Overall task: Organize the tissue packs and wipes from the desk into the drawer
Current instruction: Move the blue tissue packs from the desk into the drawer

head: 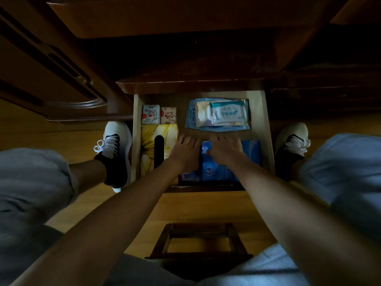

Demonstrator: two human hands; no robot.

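Both my hands are down in the open drawer (266, 129): left hand (184, 153) flat, fingers spread, at the edge of the blue tissue pack (214, 170); right hand (223, 150) pressing on top of it, not gripping. Two small tissue packs (158, 114) back left, yellow pack (148, 149) below them, wipes (218, 115) stacked back right.

- Both hands, left hand (184, 150) beside right hand (223, 149), lie in the drawer (260, 112).
- Wipes packs (218, 115) stacked beyond the right hand.
- Two small tissue packs (158, 114) beyond the left hand.
- Large tissue pack (150, 145) left of it.
- Flat packs (214, 170) under both hands.
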